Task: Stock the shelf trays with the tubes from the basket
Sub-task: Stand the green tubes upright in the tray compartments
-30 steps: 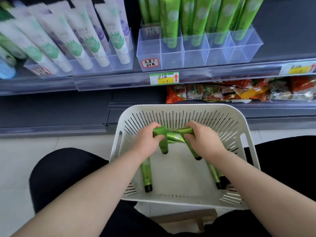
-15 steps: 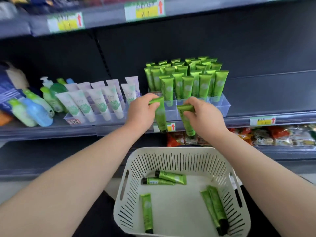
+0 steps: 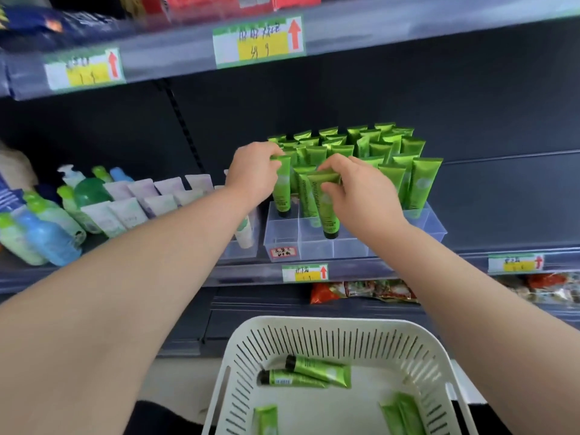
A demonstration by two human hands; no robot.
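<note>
Green tubes (image 3: 282,189) pinched cap-down in my left fingers (image 3: 272,153) and right fingers (image 3: 333,162) may snag the front dividers of the tray (image 3: 314,248) and topple standing neighbours (image 3: 420,183).

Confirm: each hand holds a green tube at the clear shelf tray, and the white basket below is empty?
Wrong on the basket: the head view shows green tubes lying in it. The rest stands: left hand and right hand each hold a tube at the clear tray.
</note>
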